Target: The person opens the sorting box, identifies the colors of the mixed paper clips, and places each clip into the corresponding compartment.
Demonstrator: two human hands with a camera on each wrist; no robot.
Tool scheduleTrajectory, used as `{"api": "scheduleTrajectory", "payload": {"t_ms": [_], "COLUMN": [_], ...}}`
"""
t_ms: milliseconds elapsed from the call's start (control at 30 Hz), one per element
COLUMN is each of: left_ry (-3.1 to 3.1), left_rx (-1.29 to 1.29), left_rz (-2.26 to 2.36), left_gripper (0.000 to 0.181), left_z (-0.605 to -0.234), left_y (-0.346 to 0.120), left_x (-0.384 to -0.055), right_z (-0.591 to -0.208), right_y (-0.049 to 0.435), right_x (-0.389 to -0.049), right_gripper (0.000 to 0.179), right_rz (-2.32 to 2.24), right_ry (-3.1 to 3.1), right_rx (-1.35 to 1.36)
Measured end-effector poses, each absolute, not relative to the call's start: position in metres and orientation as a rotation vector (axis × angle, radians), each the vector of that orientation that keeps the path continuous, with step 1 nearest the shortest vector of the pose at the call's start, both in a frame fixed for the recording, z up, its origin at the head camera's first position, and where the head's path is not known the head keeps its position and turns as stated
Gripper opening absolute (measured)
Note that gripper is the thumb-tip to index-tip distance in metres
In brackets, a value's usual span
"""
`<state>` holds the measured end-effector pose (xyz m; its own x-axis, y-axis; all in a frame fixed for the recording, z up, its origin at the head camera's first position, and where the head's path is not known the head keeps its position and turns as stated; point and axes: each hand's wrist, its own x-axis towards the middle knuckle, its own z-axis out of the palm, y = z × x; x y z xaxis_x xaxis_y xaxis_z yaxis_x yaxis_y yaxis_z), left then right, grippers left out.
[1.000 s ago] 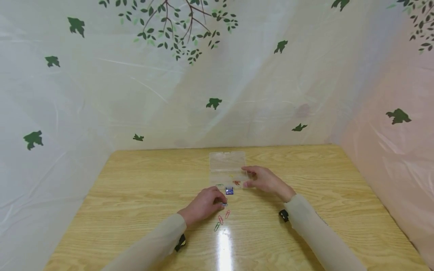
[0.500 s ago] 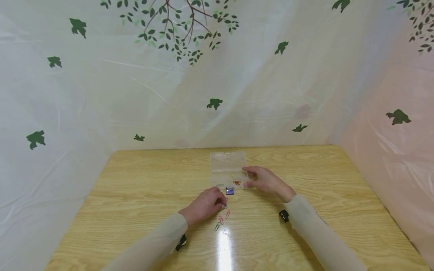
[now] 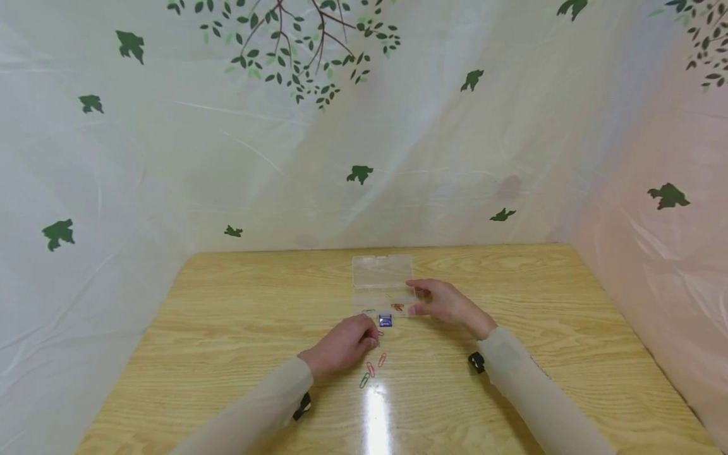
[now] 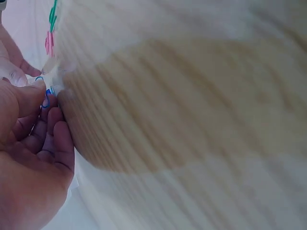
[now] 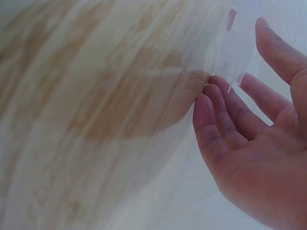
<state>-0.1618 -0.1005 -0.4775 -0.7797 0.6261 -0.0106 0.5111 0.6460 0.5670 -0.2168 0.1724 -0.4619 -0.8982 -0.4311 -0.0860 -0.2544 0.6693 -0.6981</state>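
My left hand (image 3: 347, 341) is low over the table, thumb and forefinger pinching a blue paper clip (image 4: 46, 102) whose loops show around the thumb in the left wrist view. Another small clip (image 3: 381, 333) lies just beyond the fingertips. The right hand (image 3: 446, 304) rests along the right side of a clear plastic box (image 3: 381, 272) with its lid laid back, relaxed fingertips (image 5: 206, 103) at the wall and thumb spread apart. In the box lie red clips (image 3: 397, 306), a yellow clip (image 3: 388, 296) and a green clip (image 3: 369, 310).
A small dark-blue piece (image 3: 385, 320) is at the box's front edge. Nearer me on the wooden table (image 3: 239, 303) lie pink clips (image 3: 371, 369) and a green clip (image 3: 364, 380). Pale sheeting (image 3: 273, 189) with leaf prints stands behind and at both sides.
The left fingers have shifted and turned slightly, so the clip at their tips is mostly covered in the head view, while the small clip beyond them shows more. The right hand and box stay put.
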Motion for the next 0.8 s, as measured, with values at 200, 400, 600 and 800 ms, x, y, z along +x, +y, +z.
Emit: {"api": "scheduleTrajectory", "payload": {"t_ms": [200, 400, 600, 800], "left_ry": [2.615, 2.599, 2.579, 2.599], "left_rx": [0.895, 0.898, 0.831, 0.809], "left_rz": [0.938, 0.994, 1.090, 1.118], "left_gripper": [0.008, 0.007, 0.009, 0.006], "left_z": [-0.477, -0.477, -0.472, -0.467], "left_y": [-0.104, -0.109, -0.112, -0.113], "left_x": [-0.164, -0.166, -0.166, -0.163], "right_z": [-0.464, -0.463, -0.462, -0.463], "right_y": [0.173, 0.173, 0.172, 0.171], "right_x": [-0.216, -0.217, -0.216, -0.216], "right_gripper": [0.063, 0.062, 0.062, 0.062], "right_rz": [-1.045, -1.044, -1.038, -1.038], "right_ry": [2.647, 2.650, 2.650, 2.649], "right_rx": [-0.551, -0.551, -0.541, -0.538]}}
